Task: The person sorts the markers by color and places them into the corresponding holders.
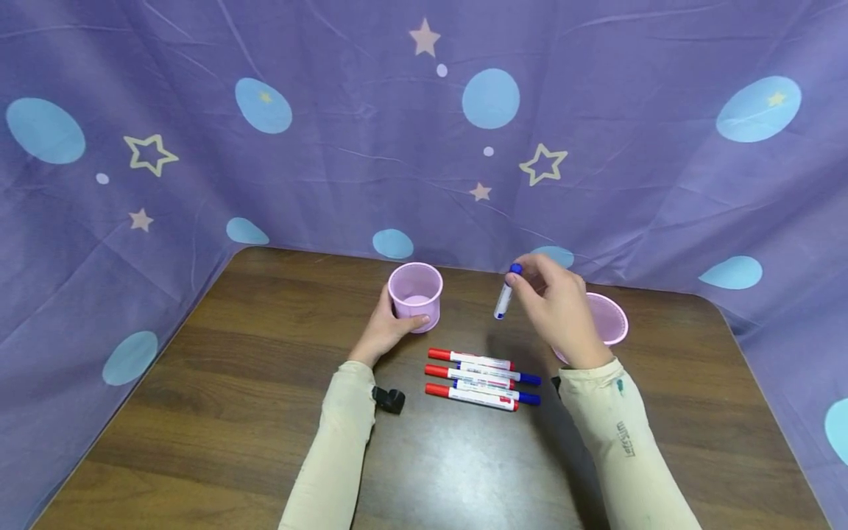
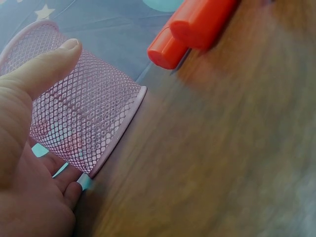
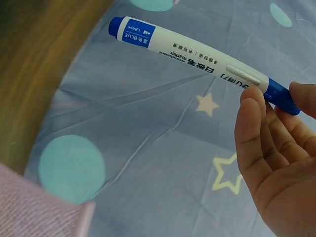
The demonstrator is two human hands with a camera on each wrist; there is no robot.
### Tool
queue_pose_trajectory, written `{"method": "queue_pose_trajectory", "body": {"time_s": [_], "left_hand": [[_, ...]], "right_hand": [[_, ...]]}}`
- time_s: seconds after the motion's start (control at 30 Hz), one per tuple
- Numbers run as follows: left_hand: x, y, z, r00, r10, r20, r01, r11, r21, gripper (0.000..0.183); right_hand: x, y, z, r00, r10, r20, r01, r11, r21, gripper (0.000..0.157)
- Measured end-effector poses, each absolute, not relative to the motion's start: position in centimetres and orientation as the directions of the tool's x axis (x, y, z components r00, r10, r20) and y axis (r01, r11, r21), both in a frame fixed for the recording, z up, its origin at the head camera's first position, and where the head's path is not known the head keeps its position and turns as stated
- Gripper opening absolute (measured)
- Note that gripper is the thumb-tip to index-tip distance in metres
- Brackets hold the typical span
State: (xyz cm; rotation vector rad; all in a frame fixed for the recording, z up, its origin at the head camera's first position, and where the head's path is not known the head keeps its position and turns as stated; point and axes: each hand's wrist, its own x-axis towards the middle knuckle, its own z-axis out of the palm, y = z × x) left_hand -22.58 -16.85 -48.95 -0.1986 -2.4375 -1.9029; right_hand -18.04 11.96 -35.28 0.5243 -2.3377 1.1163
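Note:
My left hand [image 1: 389, 329] holds a pink mesh pen cup [image 1: 417, 294] at the back of the table, thumb on its near side and fingers round the far side. In the left wrist view the cup's mesh wall [image 2: 94, 94] shows between thumb and fingers. My right hand [image 1: 559, 313] pinches a blue whiteboard marker [image 3: 192, 59] by its blue cap, and the marker hangs tilted above the table with the cap end up. Below the hands, three red markers [image 1: 480, 397] and two blue markers [image 1: 500, 374] lie side by side, their caps pointing alternately left and right.
A second pink mesh cup [image 1: 608, 318] stands behind my right wrist, partly hidden by it. The brown wooden table [image 1: 218, 412] ends at a purple patterned curtain [image 1: 358, 147] at the back and sides. A black wrist-camera mount [image 1: 389, 400] sits at my left cuff.

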Motion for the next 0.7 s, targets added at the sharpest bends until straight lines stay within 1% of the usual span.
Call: {"method": "queue_pose_trajectory", "body": {"time_s": [0.2,0.4,0.7], "left_hand": [[-22.5,-16.9,-49.0,-0.991,0.067,0.117,0.131,0.262,0.956,0.102],[-22.5,-17.0,-49.0,-0.99,0.067,0.122,0.136,0.271,0.953,0.1],[-22.5,-16.9,-49.1,-0.993,0.054,0.103,0.115,0.306,0.945,0.101]], "right_hand": [[-19.1,10.2,-33.7,-0.768,-0.171,0.618,-0.593,0.555,-0.583,0.014],[-20.1,8.3,-32.9,-0.755,-0.206,0.623,-0.625,0.515,-0.587,0.015],[-21.4,6.1,-31.8,-0.729,-0.201,0.654,-0.637,0.549,-0.541,0.017]]}}
